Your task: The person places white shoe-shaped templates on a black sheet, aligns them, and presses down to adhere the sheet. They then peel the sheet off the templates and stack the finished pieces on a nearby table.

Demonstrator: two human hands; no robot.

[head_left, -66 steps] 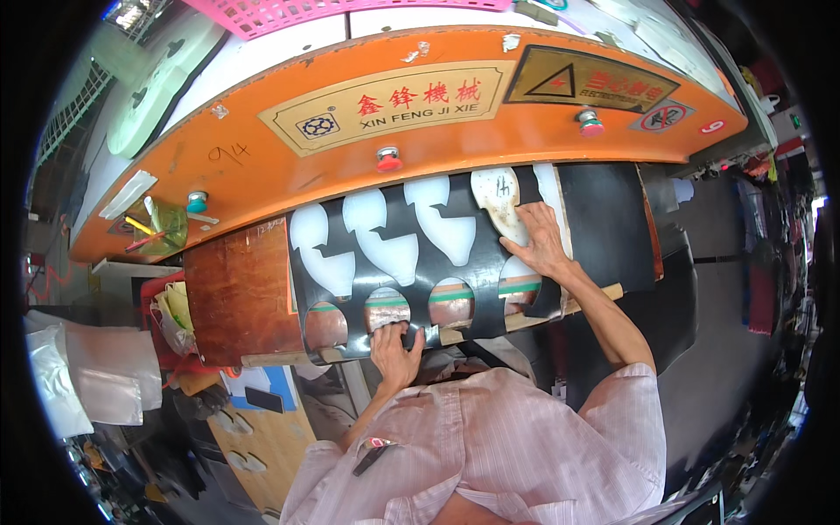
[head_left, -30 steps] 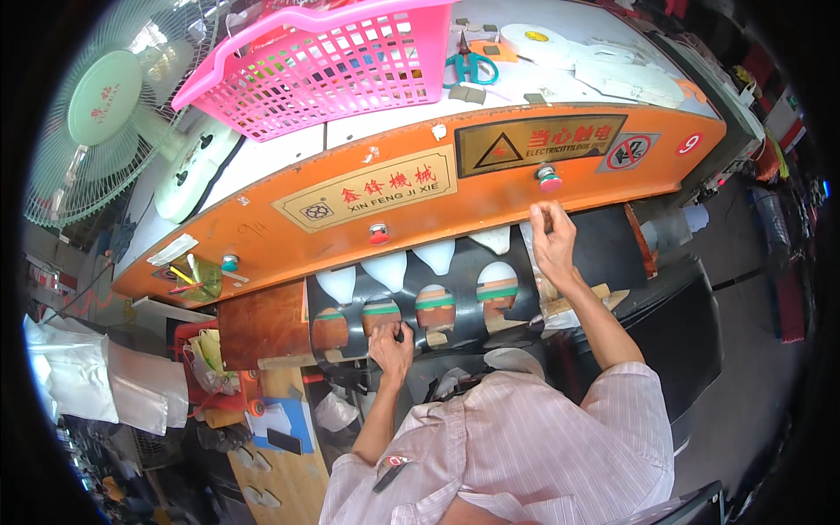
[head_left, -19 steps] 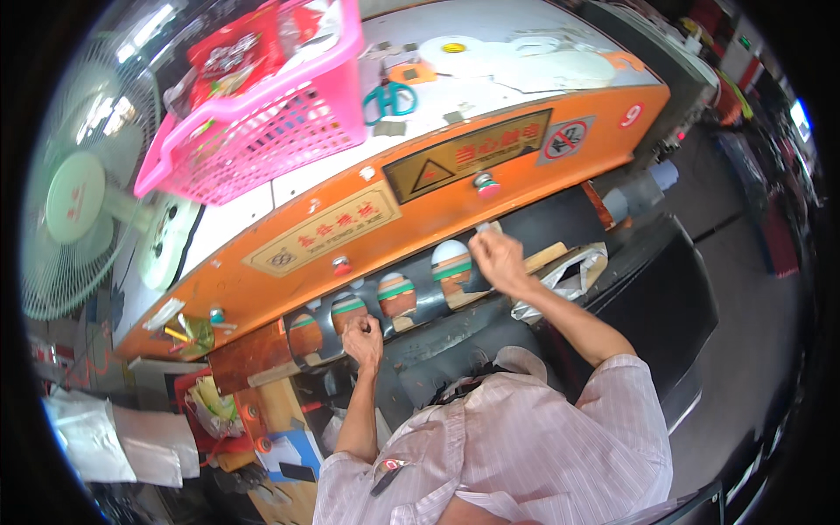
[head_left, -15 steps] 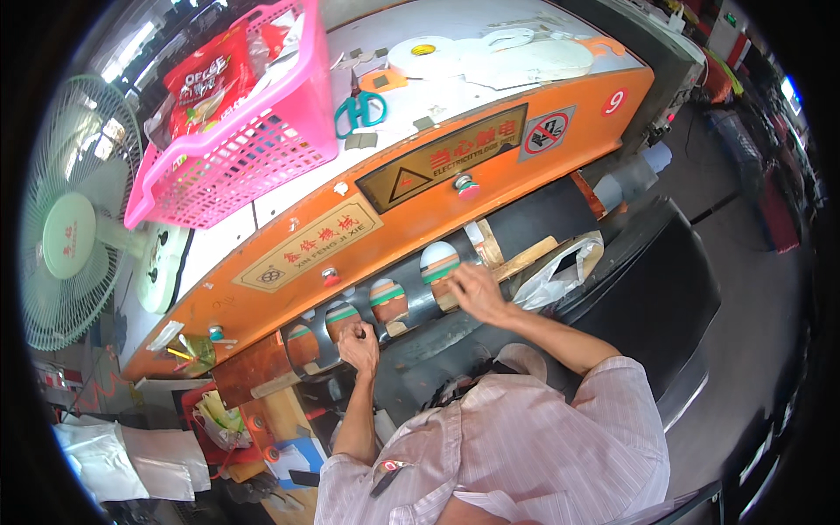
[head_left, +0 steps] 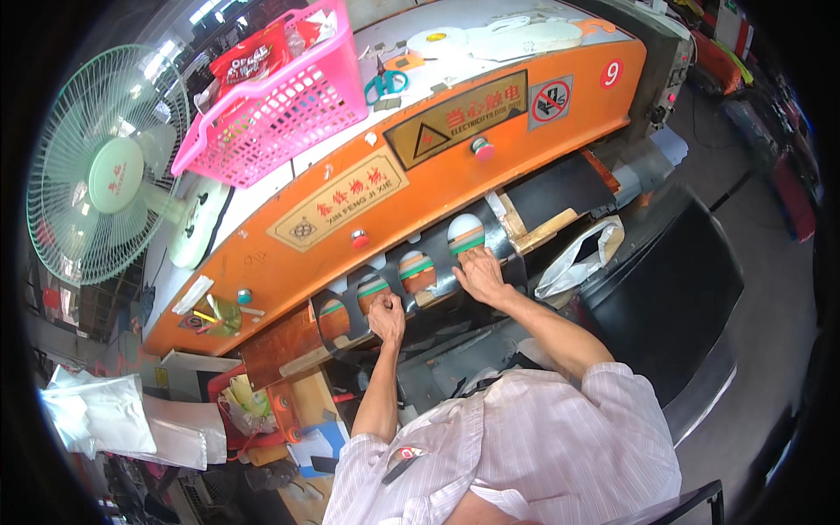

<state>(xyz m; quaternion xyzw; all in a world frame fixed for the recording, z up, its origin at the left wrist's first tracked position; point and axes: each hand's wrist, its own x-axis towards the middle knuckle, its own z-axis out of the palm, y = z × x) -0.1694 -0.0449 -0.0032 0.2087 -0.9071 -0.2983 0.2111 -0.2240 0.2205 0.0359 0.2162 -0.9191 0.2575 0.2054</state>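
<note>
Your left hand [head_left: 386, 318] is at the low edge of the black sheet [head_left: 440, 254], just by the second hole from the left. Its fingers are curled in and the thumb is close to them, but I can't tell if they pinch the sheet. Your right hand [head_left: 479, 276] lies over the bottom of the hole farthest to the right. Its thumb sticks out away from the fingers, so that hand looks spread.

The black sheet lies on the bench in front of you, with its far side up against the big orange machine front [head_left: 437, 197]. You can see four round holes in it in a row (green stripes show through them). To the right of the sheet there is a wood strip [head_left: 547, 232], set at a slant, and a crumpled white bag [head_left: 582, 262] near it.

Up on top of the machine sits a pink basket [head_left: 280, 118] with red packs in it. Blue-green scissors [head_left: 387, 85] lie just beside it, and a white roll [head_left: 436, 41] is a bit past them. A pale green fan [head_left: 116, 175] stands to the left of the basket.
</note>
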